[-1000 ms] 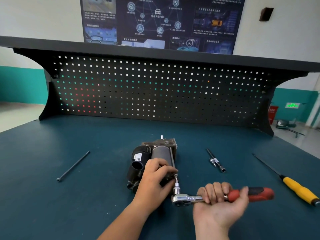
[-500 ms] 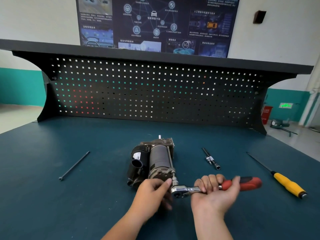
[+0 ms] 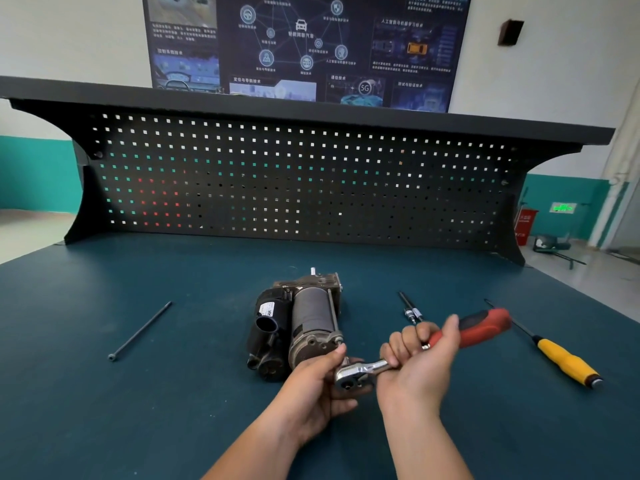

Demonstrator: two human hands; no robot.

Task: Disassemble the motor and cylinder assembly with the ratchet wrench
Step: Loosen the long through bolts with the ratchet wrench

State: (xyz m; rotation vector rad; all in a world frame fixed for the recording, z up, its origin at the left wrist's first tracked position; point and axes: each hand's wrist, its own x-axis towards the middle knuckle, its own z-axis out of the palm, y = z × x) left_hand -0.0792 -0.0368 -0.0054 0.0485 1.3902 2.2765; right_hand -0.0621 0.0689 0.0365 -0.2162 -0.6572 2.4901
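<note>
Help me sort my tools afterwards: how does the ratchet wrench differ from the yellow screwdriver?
The ratchet wrench has a red and black handle; the screwdriver has a yellow one. The ratchet wrench ends in a broad chrome head, the screwdriver in a thin dark shaft. The ratchet wrench is being held, while the screwdriver lies untouched on the table. Both are long-handled hand tools.

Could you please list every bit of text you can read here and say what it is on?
"5G": on the wall poster.
The poster's other headings: too small to read.
The white label on the motor and cylinder assembly: blurred.
The green wall sign: blurred.
</note>
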